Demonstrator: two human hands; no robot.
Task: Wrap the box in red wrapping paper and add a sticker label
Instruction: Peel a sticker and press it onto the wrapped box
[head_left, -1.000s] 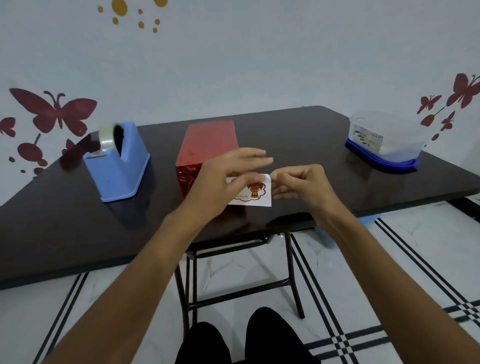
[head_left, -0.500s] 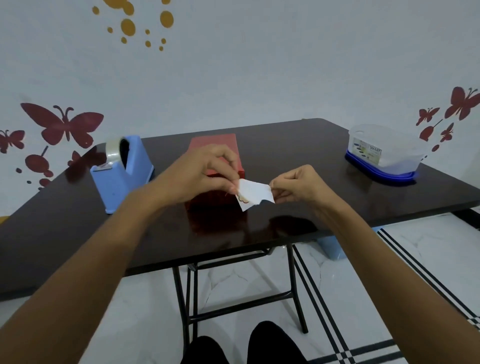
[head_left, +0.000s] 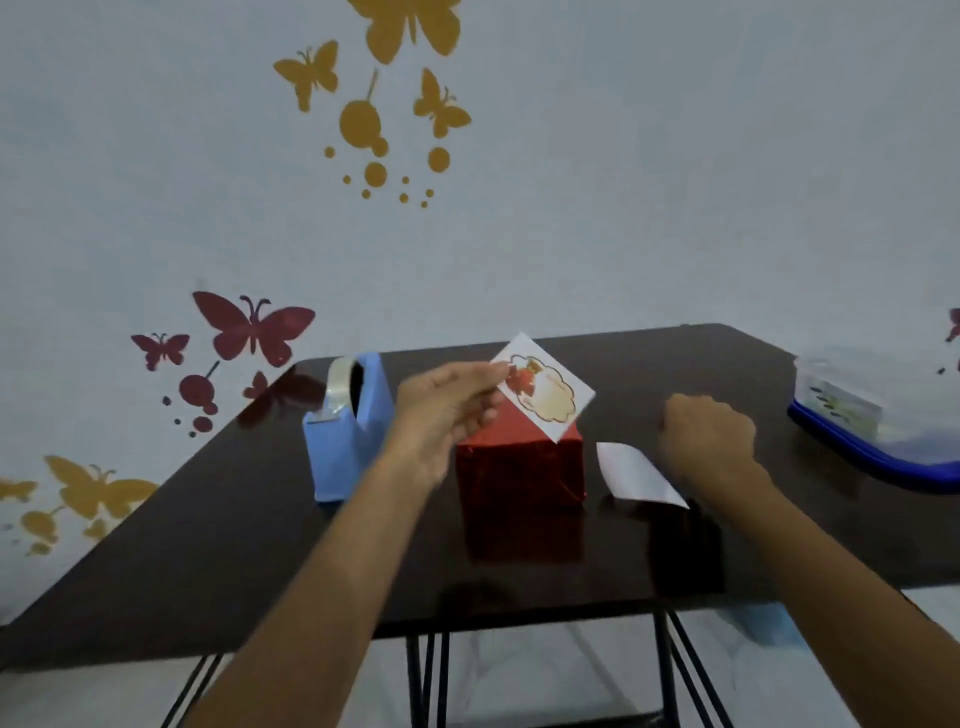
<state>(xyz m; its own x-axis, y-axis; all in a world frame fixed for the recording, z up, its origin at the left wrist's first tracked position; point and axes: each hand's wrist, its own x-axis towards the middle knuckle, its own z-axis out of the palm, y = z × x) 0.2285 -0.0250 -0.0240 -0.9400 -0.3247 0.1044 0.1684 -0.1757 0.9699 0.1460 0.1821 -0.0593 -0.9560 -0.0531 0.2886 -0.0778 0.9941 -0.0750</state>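
Note:
The box wrapped in shiny red paper stands in the middle of the dark table. My left hand pinches the edge of the sticker label, a white card with a gold cloud shape and a red figure, and holds it tilted just above the box's far top. A white backing sheet lies flat on the table right of the box. Over that sheet's far side hovers my right hand, fingers curled with nothing visible in them.
A blue tape dispenser with a clear roll stands left of the box. A clear plastic container on a blue lid sits at the table's right end. The near table edge runs across the lower view, black metal legs beneath it.
The sticker has come off its backing: my left hand lifted it up over the box, while my right hand moved right and let the white backing drop onto the table. The view tilted upward.

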